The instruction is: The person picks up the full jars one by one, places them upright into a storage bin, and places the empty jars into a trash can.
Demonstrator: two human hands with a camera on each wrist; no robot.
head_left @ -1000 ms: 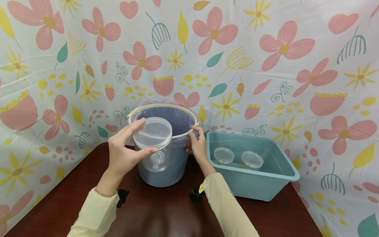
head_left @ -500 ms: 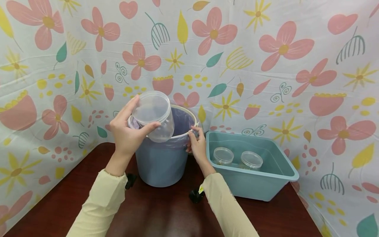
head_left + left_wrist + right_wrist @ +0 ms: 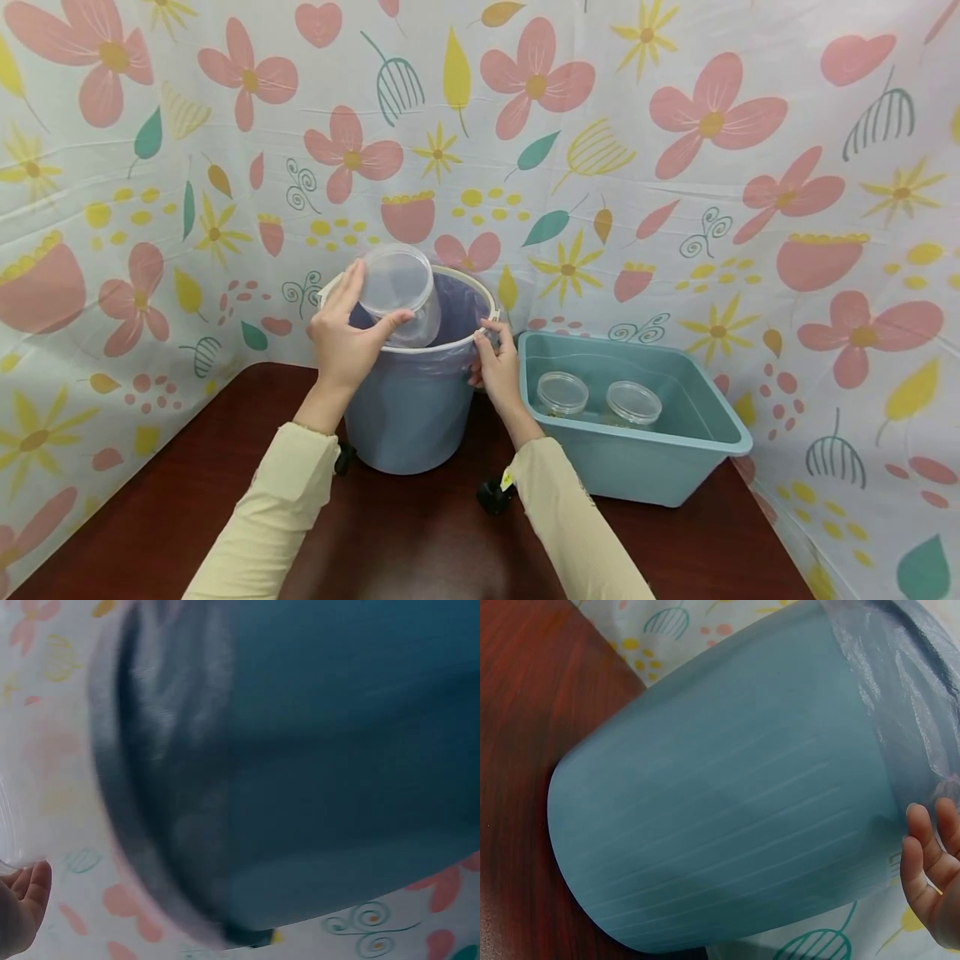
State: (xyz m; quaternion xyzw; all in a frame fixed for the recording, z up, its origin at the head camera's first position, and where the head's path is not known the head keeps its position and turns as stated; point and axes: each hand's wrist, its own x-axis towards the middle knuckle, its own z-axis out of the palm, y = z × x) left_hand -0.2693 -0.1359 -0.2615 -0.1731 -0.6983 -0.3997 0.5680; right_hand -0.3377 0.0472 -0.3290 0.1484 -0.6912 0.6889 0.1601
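Note:
My left hand [image 3: 341, 342] grips a clear plastic jar [image 3: 397, 287] between thumb and fingers, tilted over the mouth of a blue trash bin [image 3: 408, 421]. The jar's lower part reaches past the near edge of the white rim ring [image 3: 405, 349]. A thin translucent bag [image 3: 468, 304] lines the bin. At the rim's right side, my right hand [image 3: 498, 367] pinches the edge between thumb and index finger. Its other fingers curl beside the bin wall in the right wrist view. Only the fingers [image 3: 34, 892] and the pale side of the jar show in the left wrist view.
To the right of the bin stands a blue-green plastic tub [image 3: 637, 467]. Inside it are two clear lidded jars, a left jar [image 3: 562, 392] and a right jar [image 3: 633, 403]. A flower-patterned cloth [image 3: 600, 167] hangs behind the dark red table [image 3: 405, 533].
My left hand has lifted the jar from in front of the bin, then carried it right and forward over the opening. The right hand has stayed at the rim.

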